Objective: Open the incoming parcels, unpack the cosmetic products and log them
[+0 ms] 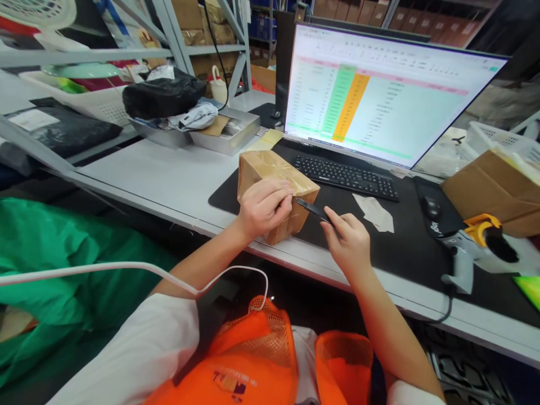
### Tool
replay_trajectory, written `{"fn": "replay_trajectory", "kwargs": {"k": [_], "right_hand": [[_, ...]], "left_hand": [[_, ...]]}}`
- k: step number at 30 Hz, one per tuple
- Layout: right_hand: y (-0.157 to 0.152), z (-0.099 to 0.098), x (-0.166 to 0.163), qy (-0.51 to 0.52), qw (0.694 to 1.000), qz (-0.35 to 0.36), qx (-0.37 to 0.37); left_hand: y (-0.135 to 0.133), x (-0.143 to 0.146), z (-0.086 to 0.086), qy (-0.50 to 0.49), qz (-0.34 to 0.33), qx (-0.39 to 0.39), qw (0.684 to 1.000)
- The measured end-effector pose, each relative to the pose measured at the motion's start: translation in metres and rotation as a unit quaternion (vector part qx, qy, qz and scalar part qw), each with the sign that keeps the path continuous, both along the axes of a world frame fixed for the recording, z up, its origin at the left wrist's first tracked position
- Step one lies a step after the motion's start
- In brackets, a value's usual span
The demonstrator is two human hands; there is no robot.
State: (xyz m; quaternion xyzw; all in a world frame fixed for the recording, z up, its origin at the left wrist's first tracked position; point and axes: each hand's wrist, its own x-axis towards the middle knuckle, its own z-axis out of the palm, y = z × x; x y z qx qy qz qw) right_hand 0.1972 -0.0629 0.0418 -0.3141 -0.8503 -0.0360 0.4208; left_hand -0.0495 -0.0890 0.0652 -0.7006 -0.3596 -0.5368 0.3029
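A small brown cardboard box (270,171) wrapped in clear tape rests on the black desk mat (392,247) in front of the keyboard (346,175). My left hand (264,209) grips the box's near side, fingers curled over its top edge. My right hand (348,242) is closed on a slim black cutter (312,209), whose tip touches the taped side of the box. An orange mesh vest and a white cable lie against my chest below.
A large monitor (379,90) showing a spreadsheet stands behind the keyboard. A mouse (431,207), a grey and orange barcode scanner (472,244) and another cardboard box (493,191) are at the right. Metal trays (228,132) with bags sit at the back left; green fabric (54,270) lies below the desk.
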Motion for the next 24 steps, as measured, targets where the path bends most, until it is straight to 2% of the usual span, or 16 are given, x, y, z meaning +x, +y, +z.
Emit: {"fn": "replay_trajectory", "kwargs": {"k": [2,4,6,7,9,11,13,15,18,20,24], "right_hand": [[0.018,-0.006,0.012,0.001,0.999,-0.047,-0.005],[0.041,-0.011,0.037,0.009,0.987,-0.156,-0.043],[0.06,-0.014,0.071,0.019,0.954,-0.277,-0.11],[0.067,-0.015,0.088,0.021,0.938,-0.314,-0.144],[0.07,-0.017,0.117,0.028,0.925,-0.336,-0.177],[0.063,-0.02,0.134,0.033,0.929,-0.314,-0.191],[0.05,-0.024,0.137,0.026,0.94,-0.271,-0.204],[0.038,-0.025,0.127,0.021,0.954,-0.226,-0.194],[0.021,-0.016,0.091,0.012,0.978,-0.154,-0.143],[0.008,-0.003,0.061,-0.009,0.989,-0.094,-0.116],[-0.015,0.029,0.002,-0.048,0.994,0.044,-0.084]], "left_hand": [[-0.004,0.0,0.0,-0.004,-0.007,0.006,1.0],[-0.008,-0.003,-0.001,-0.016,-0.025,0.01,1.0],[-0.015,-0.011,-0.002,-0.033,-0.06,-0.007,0.998],[-0.02,-0.019,-0.004,-0.041,-0.089,-0.027,0.995],[-0.033,-0.039,-0.008,-0.074,-0.141,-0.081,0.984],[-0.049,-0.063,-0.015,-0.161,-0.13,-0.13,0.97],[-0.066,-0.086,-0.024,-0.278,-0.057,-0.146,0.948],[-0.083,-0.097,-0.034,-0.339,0.025,-0.156,0.927],[-0.101,-0.092,-0.046,-0.306,0.125,-0.199,0.923],[-0.105,-0.079,-0.052,-0.275,0.157,-0.223,0.922],[-0.101,-0.067,-0.058,-0.29,0.116,-0.252,0.916]]}}
